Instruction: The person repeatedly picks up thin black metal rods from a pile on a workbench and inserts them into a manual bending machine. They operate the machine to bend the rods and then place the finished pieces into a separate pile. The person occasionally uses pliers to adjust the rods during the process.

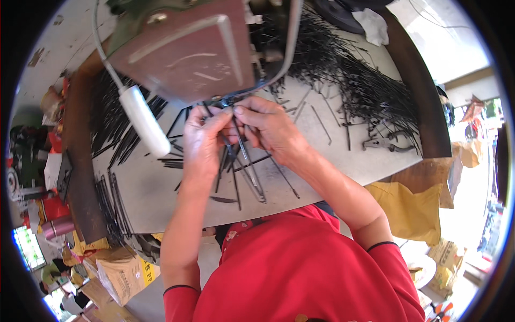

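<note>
Both my hands are close together just under the front edge of a maroon machine [188,59]. My left hand [203,134] pinches thin black rods between thumb and fingers. My right hand [273,126] is closed, thumb against forefinger, on a thin jointed rod [244,153] with a grey metal section, which slants down toward me. Its upper end is hidden by my fingers and the machine's edge. Several loose black rods [236,185] lie on the table [332,169] below my hands, some crossing each other.
A big heap of thin black rods [375,91] covers the back right; further bundles [126,129] lie on the left. Pliers [383,143] rest near the right edge. A white cylinder on a cable [145,121] hangs left of my hands. A yellow sack [410,209] is beyond the table.
</note>
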{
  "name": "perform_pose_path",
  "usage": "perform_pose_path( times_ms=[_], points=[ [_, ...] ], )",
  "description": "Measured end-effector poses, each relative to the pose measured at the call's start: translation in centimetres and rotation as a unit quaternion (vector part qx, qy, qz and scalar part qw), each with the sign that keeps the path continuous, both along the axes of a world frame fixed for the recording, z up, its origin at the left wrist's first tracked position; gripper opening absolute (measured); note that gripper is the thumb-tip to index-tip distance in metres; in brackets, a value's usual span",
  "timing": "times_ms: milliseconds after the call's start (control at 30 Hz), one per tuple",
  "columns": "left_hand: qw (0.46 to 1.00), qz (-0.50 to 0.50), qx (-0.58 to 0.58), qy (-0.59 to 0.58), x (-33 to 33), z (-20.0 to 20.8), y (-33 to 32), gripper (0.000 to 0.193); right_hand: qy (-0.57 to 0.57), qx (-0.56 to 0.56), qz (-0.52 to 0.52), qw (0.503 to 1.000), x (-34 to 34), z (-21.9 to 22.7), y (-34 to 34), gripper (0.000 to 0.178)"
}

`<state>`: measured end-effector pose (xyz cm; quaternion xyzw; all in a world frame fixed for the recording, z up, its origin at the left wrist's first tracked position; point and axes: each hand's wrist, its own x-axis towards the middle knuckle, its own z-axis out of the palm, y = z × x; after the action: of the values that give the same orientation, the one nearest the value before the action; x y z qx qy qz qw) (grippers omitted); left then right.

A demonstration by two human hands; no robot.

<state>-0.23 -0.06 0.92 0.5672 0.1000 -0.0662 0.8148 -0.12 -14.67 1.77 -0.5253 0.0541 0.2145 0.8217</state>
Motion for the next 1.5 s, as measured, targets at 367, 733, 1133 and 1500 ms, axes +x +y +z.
perform_pose_path(
  times_ms=[367, 733, 1133, 1500],
  points=[
    [0.999, 0.01, -0.029, 0.02, -0.4, -0.1, -0.6, 0.02, 0.003, 0.0, 0.008, 1.0, 0.1, -0.8, -0.4, 0.017],
    [0.999, 0.025, -0.025, 0.015, -0.5, 0.3, -0.5, 0.02, -0.003, 0.01, -0.004, 1.0, -0.2, -0.3, 0.1, 0.017],
    [0.944, 0.046, 0.327, 0.021, -7.0, 5.0, 16.0, 0.028, -0.266, -0.416, 0.042, 0.868, -4.7, 0.9, -6.0, 0.019],
    [0.837, -0.043, 0.529, -0.136, -7.7, 3.3, 6.0, 0.022, -0.348, -0.743, 0.079, 0.566, -3.1, -0.6, -13.1, 0.008]
  ],
)
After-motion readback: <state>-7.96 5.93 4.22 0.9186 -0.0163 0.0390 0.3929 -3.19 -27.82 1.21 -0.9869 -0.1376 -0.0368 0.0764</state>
